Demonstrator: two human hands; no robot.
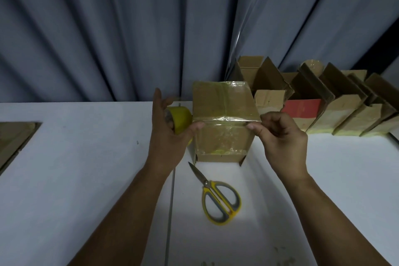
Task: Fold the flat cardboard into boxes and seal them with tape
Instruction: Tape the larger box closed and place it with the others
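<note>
Pinning a tape strip [226, 119] along a seemingly light, stiff cardboard box [224, 101] near the worktop's [86, 157] far edge, the left grip [170, 136] curls round the yellow tape roll [181, 119] while the right grip [282, 136] pinches its slick end at the firm top corner, probably the safest hold.

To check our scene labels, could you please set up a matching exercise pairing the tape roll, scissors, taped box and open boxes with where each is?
1 tape roll
2 scissors
3 taped box
4 open boxes

A lying shut on the table
B held in the left hand
C in a row, far right
D right hand pinching its near top edge

Pairs: 1-B, 2-A, 3-D, 4-C
</note>
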